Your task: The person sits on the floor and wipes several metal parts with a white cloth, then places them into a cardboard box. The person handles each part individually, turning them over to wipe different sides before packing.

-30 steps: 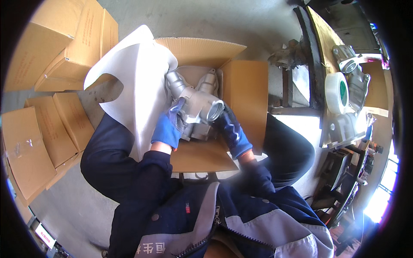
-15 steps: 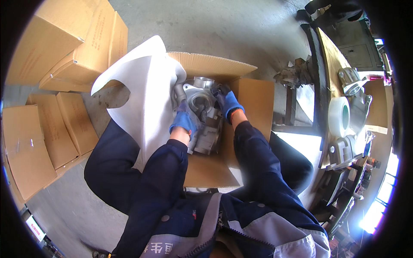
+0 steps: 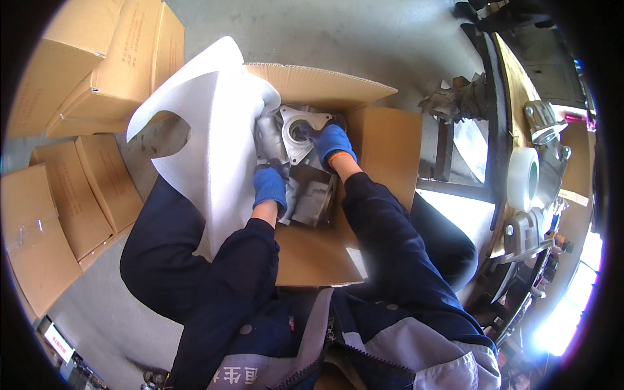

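Note:
An opened cardboard box [image 3: 318,257] stands between my knees with several grey cast metal parts [image 3: 311,203] inside. At its far end, a metal casting [image 3: 290,147] with a three-cornered flange and a round bore faces up. My right hand [image 3: 334,147], in a blue and dark work glove, grips the right side of this flange, with fingers at the bore. My left hand [image 3: 270,186], gloved alike, is at the near left of the casting; its fingertips are dark against the parts and hard to make out. White foam sheet [image 3: 227,143] drapes over the box's left side.
Closed cardboard boxes [image 3: 68,188] are stacked at the left. On the right, a wooden-topped bench [image 3: 513,84] carries a roll of clear tape [image 3: 522,179] and metal castings [image 3: 524,234]. The grey floor [image 3: 312,39] shows beyond the box.
The casting has turned, so its flange now faces up where a round port stood before. My left hand has drawn back toward me and off the flange; my right still holds its side.

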`<state>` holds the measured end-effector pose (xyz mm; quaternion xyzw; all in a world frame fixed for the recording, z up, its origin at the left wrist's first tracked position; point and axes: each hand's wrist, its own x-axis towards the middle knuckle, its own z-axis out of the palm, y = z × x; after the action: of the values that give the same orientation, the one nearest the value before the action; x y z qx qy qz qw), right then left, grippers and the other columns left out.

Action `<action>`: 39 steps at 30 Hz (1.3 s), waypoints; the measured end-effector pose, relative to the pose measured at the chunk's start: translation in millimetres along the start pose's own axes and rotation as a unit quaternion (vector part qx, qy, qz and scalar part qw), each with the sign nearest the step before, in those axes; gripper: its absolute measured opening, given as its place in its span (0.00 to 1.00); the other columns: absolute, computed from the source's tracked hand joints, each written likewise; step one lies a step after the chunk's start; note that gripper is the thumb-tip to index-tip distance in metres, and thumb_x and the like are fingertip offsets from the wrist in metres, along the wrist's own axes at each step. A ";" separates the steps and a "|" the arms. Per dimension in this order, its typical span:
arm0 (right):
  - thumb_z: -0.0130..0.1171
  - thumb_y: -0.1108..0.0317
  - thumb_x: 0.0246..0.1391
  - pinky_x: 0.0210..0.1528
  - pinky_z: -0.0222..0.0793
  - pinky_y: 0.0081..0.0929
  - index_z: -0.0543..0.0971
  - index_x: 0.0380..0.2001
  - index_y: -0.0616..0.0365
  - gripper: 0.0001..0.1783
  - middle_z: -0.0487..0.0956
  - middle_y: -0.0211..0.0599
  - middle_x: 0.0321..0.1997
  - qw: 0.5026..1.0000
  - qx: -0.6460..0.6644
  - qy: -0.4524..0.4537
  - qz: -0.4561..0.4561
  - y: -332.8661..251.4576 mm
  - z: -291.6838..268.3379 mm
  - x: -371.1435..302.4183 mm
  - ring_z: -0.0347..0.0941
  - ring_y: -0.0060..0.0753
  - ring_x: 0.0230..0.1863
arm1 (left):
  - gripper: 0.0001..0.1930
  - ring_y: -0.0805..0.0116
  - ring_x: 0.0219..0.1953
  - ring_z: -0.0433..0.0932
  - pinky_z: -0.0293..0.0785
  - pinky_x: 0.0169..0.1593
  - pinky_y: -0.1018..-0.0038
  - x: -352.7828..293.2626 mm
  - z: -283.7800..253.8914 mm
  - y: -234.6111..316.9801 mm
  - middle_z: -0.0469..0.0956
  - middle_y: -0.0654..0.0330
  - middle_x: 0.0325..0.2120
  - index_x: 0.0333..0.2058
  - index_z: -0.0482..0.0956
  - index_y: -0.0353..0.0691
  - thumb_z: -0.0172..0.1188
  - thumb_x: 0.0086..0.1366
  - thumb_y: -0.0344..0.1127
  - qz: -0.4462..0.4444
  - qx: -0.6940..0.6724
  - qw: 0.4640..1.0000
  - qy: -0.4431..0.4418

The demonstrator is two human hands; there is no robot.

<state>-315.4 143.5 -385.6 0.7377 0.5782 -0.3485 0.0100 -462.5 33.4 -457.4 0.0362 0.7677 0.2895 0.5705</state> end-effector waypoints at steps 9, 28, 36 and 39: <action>0.70 0.50 0.45 0.49 0.76 0.45 0.83 0.40 0.63 0.27 0.82 0.57 0.45 0.994 -0.030 0.069 0.080 19.9 50.6 33.3 0.79 0.57 0.49 | 0.25 0.57 0.42 0.79 0.76 0.46 0.65 -16.4 24.0 -2.1 0.81 0.51 0.42 0.51 0.76 0.34 0.49 0.71 0.52 0.024 -0.239 0.962 -0.130; 0.61 0.54 0.53 0.46 0.77 0.43 0.83 0.41 0.51 0.16 0.84 0.47 0.41 0.952 -0.238 0.008 -0.193 5.5 -8.8 -7.4 0.82 0.50 0.44 | 0.18 0.44 0.45 0.80 0.75 0.48 0.56 -12.4 -38.3 4.1 0.81 0.41 0.41 0.40 0.82 0.33 0.59 0.61 0.44 0.139 0.437 0.882 -0.112; 0.75 0.57 0.33 0.50 0.76 0.44 0.82 0.43 0.56 0.30 0.82 0.51 0.47 0.938 -0.238 -0.105 -0.231 -0.8 36.3 19.5 0.79 0.54 0.48 | 0.17 0.40 0.45 0.80 0.76 0.50 0.55 -89.2 -54.4 20.9 0.80 0.35 0.39 0.40 0.79 0.30 0.65 0.53 0.33 0.214 0.484 0.847 -0.045; 0.68 0.61 0.42 0.49 0.77 0.45 0.83 0.42 0.55 0.21 0.82 0.51 0.45 0.941 -0.238 -0.075 -0.228 0.3 35.1 19.8 0.81 0.52 0.47 | 0.26 0.44 0.49 0.79 0.75 0.52 0.56 -86.0 -52.1 1.6 0.80 0.38 0.42 0.48 0.76 0.31 0.68 0.53 0.40 0.259 0.580 0.773 -0.017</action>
<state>-331.1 145.4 -422.6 0.5337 0.7945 -0.2482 0.1494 -480.0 -19.5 -373.6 0.5620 0.7420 -0.0744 0.3579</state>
